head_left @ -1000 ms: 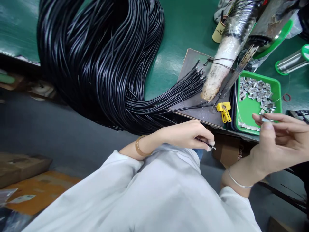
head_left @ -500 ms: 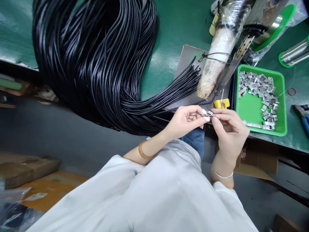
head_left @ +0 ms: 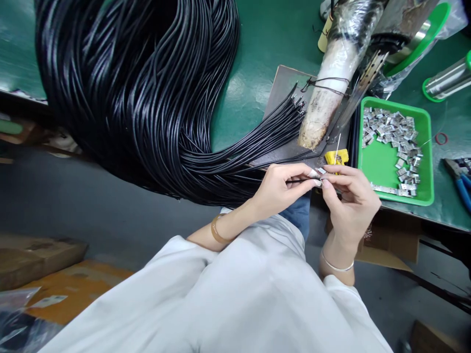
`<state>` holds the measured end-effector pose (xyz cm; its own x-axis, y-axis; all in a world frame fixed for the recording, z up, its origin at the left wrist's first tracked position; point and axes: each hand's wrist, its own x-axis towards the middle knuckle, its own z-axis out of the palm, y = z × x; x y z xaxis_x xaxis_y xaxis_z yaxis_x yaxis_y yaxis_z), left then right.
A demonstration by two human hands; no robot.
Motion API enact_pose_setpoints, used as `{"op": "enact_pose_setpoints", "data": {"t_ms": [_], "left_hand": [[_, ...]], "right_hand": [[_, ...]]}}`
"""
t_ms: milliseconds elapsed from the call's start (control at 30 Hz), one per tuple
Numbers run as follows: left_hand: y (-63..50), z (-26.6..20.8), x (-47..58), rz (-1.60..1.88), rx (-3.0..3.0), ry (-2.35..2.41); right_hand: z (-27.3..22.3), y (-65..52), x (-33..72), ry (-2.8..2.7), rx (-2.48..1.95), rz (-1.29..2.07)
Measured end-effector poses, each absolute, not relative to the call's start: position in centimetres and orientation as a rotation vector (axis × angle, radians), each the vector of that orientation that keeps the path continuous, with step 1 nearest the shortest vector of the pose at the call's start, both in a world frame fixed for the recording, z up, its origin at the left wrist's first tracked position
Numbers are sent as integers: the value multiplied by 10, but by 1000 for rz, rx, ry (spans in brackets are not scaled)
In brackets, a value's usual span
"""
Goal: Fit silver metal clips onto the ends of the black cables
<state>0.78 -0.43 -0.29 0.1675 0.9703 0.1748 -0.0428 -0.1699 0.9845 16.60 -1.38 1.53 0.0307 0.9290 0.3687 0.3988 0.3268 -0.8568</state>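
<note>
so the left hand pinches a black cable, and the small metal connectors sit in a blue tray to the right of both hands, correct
Not quite: the tray is green, not blue, as the head view shows. The left hand does pinch a black cable, and the small metal connectors do sit in that tray, right of both hands.

The view comes from the wearer's own head — forward and steeply down, over a white garment [head_left: 228, 299], onto both hands [head_left: 349, 196] just right of centre. It sits near enough that cloth fills the lower frame, yet wide — bench [head_left: 272, 39] across the top, floor [head_left: 121, 225] beneath its slanting edge.
</note>
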Motion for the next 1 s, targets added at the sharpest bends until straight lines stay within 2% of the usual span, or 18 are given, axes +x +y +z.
{"op": "enact_pose_setpoints", "data": {"t_ms": [133,267,467,900,1000], "left_hand": [[-9,-7,12,1341,1589,1065],[-10,-4,12,1210,1409,1000],[-3,4,0,959,980,681],[0,6,-4,952,984,653],[-1,5,-3,975,964,645]], "right_hand": [[11,-19,158,-1543,-1264,548],[5,-20,150,-1560,-1245,268],[6,-14,157,-1408,-1212,706],[10,-14,160,-1507,-1192,709],[8,-14,160,-1436,-1149,821]]}}
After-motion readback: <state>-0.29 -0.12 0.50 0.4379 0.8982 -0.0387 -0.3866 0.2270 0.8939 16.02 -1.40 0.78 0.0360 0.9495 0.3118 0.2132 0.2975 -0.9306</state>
